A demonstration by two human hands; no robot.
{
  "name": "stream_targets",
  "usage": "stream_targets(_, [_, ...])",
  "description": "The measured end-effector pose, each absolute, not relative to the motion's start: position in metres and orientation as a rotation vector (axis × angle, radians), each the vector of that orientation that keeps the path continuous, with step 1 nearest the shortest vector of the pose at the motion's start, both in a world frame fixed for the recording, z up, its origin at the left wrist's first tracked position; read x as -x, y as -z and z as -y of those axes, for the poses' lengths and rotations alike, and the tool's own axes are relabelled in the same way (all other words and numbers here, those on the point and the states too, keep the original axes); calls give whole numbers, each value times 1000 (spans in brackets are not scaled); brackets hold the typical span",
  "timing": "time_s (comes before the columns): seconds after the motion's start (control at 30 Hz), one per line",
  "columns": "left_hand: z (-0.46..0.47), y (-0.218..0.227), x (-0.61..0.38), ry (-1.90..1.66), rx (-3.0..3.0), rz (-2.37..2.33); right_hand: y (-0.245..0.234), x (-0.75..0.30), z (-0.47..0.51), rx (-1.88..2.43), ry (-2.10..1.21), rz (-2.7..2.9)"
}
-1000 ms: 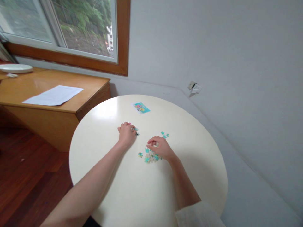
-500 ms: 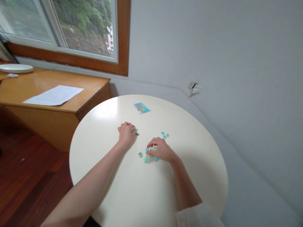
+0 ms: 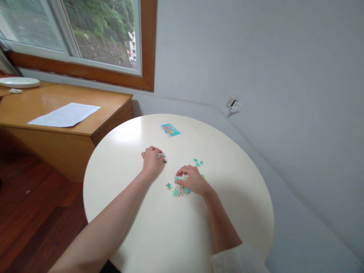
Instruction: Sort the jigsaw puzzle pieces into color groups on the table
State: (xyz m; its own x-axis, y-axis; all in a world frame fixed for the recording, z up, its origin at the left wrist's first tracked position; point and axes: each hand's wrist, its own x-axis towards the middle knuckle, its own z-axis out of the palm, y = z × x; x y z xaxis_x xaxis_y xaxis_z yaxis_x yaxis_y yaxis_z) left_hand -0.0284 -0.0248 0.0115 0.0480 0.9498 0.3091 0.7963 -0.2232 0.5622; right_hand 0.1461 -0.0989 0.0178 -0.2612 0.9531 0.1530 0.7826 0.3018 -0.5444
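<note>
A small heap of teal and pale jigsaw puzzle pieces (image 3: 179, 191) lies near the middle of the round table. Over its upper edge is my right hand (image 3: 193, 179), its fingers bent and a teal puzzle piece (image 3: 176, 178) showing between thumb and fingertips. Farther left, my left hand (image 3: 152, 160) rests on the table with curled fingers against a cluster of puzzle pieces (image 3: 163, 156), which it partly covers. One loose piece (image 3: 168, 186) sits just left of the heap. Several teal pieces (image 3: 198, 162) lie beyond my right hand.
A colourful picture card (image 3: 170, 130) lies toward the far side of the white round table (image 3: 227, 212). At the left stands a wooden desk (image 3: 113, 100) with a paper sheet (image 3: 65, 114) and a white plate (image 3: 19, 82). A wall socket (image 3: 234, 105) is beyond the table.
My right hand shifts very slightly over the heap, and a few pieces under it show differently. My left hand stays nearly still; a pink bit by its fingers is less visible.
</note>
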Motion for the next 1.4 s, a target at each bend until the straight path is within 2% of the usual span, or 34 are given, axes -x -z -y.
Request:
stream_targets(0.57, [28, -17, 27, -1143, -2047, -1766, -21, -144, 98, 1625, -513, 2097])
stream_targets(0.8, [26, -14, 27, -1191, -2070, -1707, -17, -143, 97, 1499, -766, 1937])
stream_targets(0.97, [24, -11, 25, -1222, -2117, -1487, -18, -142, 97, 1476, -820, 1870])
stream_targets(1.4, [36, -8, 15, -927, -2099, -1013, -13, -145, 90, 1462, -676, 1701])
